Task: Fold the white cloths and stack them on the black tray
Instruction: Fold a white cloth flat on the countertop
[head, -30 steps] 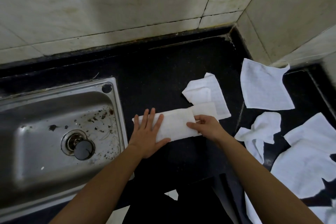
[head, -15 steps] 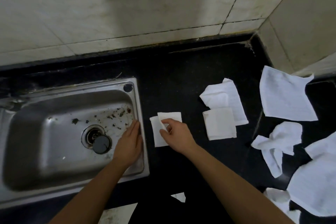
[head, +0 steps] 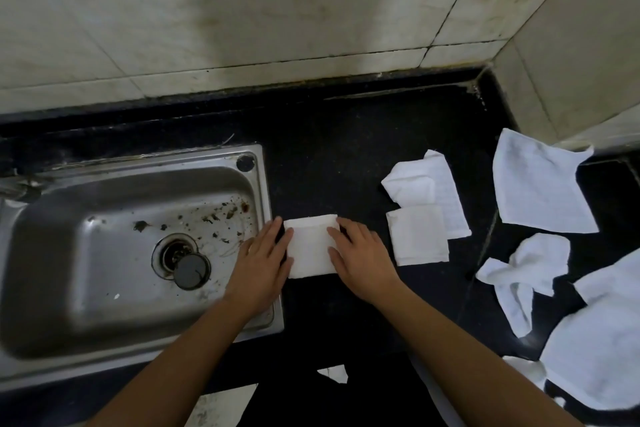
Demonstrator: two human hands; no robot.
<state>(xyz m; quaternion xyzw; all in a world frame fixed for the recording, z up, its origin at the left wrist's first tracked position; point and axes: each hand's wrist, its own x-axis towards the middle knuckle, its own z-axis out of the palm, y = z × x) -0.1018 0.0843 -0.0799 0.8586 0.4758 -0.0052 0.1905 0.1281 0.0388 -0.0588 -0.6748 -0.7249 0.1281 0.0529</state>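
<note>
Pressing the 2 side edges of a folded cloth point(head: 310, 248), the left hand point(head: 263, 263) and right hand point(head: 360, 260) lie flat with straight fingers, gripping nothing; the cloth rests on the counter point(head: 346, 156) beside the sink point(head: 265, 191).

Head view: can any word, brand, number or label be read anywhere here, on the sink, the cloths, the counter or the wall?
There are none. No lettering shows on the steel sink, the folded cloth beside it, the loose white cloths, the black counter or the wall tiles. The faint grid on some of the cloths is weave, not writing.
</note>
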